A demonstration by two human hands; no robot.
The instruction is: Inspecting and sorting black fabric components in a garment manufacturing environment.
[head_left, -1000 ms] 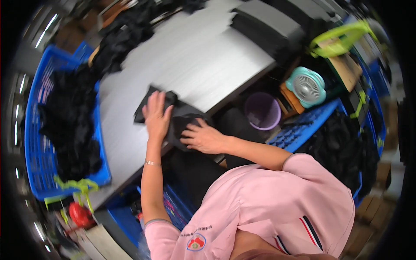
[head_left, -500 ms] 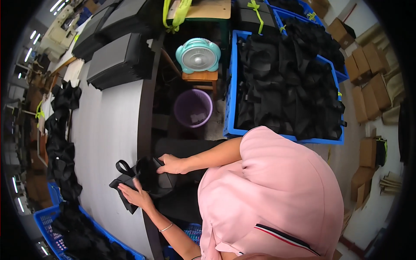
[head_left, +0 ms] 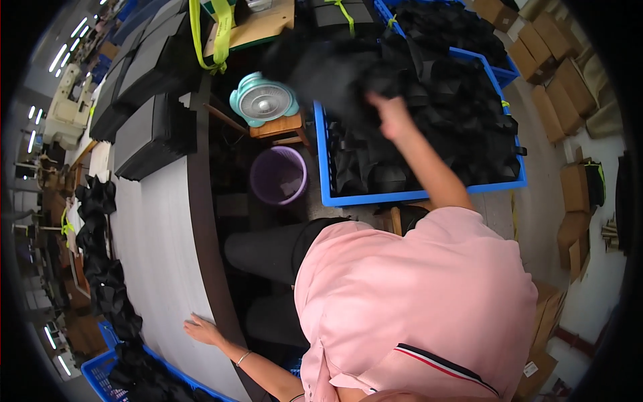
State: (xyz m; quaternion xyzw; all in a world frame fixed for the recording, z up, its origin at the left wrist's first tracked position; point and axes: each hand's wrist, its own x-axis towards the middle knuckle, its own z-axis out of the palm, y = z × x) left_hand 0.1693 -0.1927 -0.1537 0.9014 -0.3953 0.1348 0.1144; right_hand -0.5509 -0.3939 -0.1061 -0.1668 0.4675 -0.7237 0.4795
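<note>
My left hand (head_left: 203, 329) rests on the grey tabletop (head_left: 161, 268) near its edge, fingers stretched out with nothing in them. A bracelet circles that wrist. My right hand (head_left: 392, 115) reaches out over the blue crate (head_left: 402, 197), closed on a black fabric bag (head_left: 331, 84). Motion smears both the bag and this hand, and part of the grip is hidden. Under the held bag, the crate is heaped with black fabric bags (head_left: 462, 134).
Stacked black folded pieces (head_left: 151, 137) stand on the table's far end. A turquoise fan (head_left: 264, 104) sits on a wooden stool (head_left: 278, 126), above a purple basket (head_left: 278, 175). Another blue crate (head_left: 100, 372) borders the table's near left. Cardboard boxes (head_left: 573, 94) line the right wall.
My right hand has swung from the table edge to over the crate with the black bag. My left hand has let go of it and now lies on the tabletop. The view has shifted.
</note>
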